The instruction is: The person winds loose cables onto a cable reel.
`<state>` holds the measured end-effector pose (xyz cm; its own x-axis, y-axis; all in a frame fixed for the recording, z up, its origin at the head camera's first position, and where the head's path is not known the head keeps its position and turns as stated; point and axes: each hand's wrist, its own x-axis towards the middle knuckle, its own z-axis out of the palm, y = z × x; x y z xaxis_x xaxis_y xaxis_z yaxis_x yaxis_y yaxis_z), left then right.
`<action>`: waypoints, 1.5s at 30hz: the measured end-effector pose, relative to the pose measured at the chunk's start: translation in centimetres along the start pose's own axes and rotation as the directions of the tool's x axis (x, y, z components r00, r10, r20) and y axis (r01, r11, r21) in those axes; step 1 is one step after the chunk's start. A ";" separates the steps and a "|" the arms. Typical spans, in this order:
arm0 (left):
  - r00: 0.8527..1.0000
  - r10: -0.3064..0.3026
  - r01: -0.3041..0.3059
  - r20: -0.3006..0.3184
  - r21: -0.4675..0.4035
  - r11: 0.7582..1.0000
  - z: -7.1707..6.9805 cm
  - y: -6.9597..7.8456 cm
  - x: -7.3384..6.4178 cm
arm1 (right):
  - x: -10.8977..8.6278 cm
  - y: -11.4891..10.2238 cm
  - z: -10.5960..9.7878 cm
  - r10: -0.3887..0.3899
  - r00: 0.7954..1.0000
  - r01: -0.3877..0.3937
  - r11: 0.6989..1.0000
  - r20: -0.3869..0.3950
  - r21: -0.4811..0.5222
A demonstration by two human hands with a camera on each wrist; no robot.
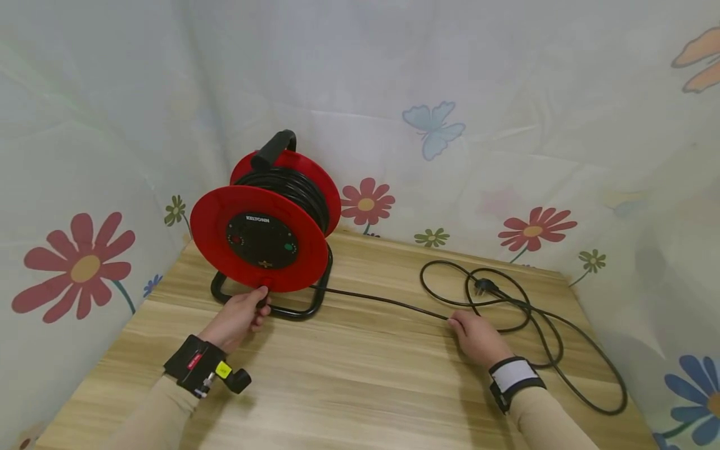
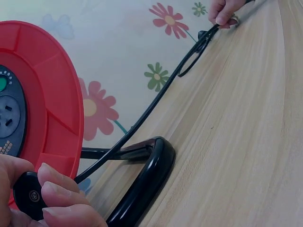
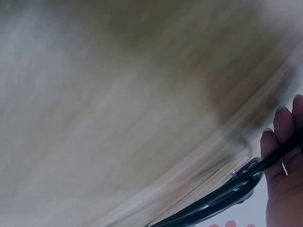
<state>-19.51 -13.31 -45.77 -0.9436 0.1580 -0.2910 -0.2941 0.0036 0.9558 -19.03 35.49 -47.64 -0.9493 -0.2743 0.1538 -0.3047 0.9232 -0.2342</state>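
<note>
Wall (image 1: 349,75), flower-printed, behind wooden table (image 1: 337,381) | Red reel (image 1: 261,240), upright on black stand (image 1: 300,315), table's left | Left hand (image 1: 239,315): pinching reel's knob (image 2: 29,195) | Right hand (image 1: 478,337): pinching black cord (image 1: 377,298), nearly straight to reel | Plug (image 1: 486,287): just beyond, cord looped loosely about it | Advised: light tension, even side-to-side feed, loops kept untangled
</note>
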 end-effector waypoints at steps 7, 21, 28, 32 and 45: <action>0.999 -0.030 0.029 -0.023 -0.057 0.998 -0.5 0.3 -0.4 | 0.1 -0.7 0.1 0.011 1.000 -0.011 1.000 0.014 0.003; 0.998 -0.025 0.014 -0.064 -0.159 0.987 -1.2 0.5 -0.7 | 0.8 -1.7 0.5 0.005 0.999 -0.005 1.000 0.038 0.001; 0.997 -0.014 -0.006 -0.082 -0.242 0.970 -1.7 0.4 -0.6 | 1.0 -1.5 1.0 0.014 0.999 -0.014 1.000 0.031 0.005; 0.996 -0.010 -0.016 -0.088 -0.293 0.956 -1.9 0.4 -0.7 | 0.9 -1.4 1.0 0.015 0.999 -0.015 1.000 0.045 -0.003; 0.995 0.003 -0.041 -0.098 -0.382 0.923 -2.8 0.9 -0.7 | -1.3 3.0 -0.9 0.105 0.989 -0.097 0.993 0.105 -0.073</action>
<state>-19.51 -16.20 -44.84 -0.9549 0.0601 -0.2908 -0.2912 -0.3806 0.8777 -18.61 38.84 -47.70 -0.9788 -0.2030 0.0265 -0.2045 0.9627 -0.1773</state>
